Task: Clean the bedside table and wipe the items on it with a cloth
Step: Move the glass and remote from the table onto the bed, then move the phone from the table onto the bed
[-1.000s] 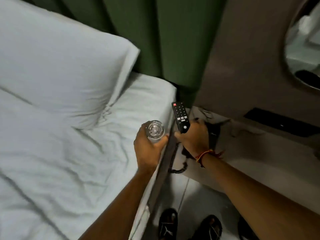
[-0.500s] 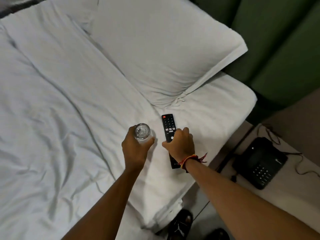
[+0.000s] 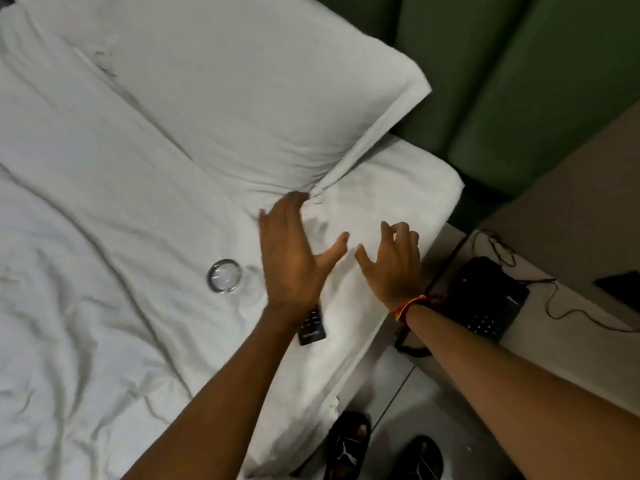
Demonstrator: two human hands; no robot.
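Note:
A clear drinking glass [image 3: 224, 276] stands upright on the white bed sheet [image 3: 104, 271]. To its right lies a black remote control [image 3: 312, 325]; only its lower end shows under my left wrist. My left hand [image 3: 292, 254] hovers above the sheet with fingers spread, holding nothing. My right hand [image 3: 393, 265], a red-yellow thread at its wrist, is open too, above the mattress edge. A black desk telephone [image 3: 485, 299] sits on the pale bedside table [image 3: 571, 306] at the right. No cloth is in view.
A large white pillow [image 3: 242, 98] lies at the head of the bed against green padded panels [image 3: 519, 81]. Thin black cables [image 3: 568, 306] trail across the table. A dark flat object [image 3: 620, 284] sits at the right edge. My feet in black sandals [image 3: 349, 445] stand on the pale floor.
Both hands have let go: the glass and the remote now rest on the sheet, and my hands have lifted and shifted right with fingers apart. The camera turned from the table toward the bed.

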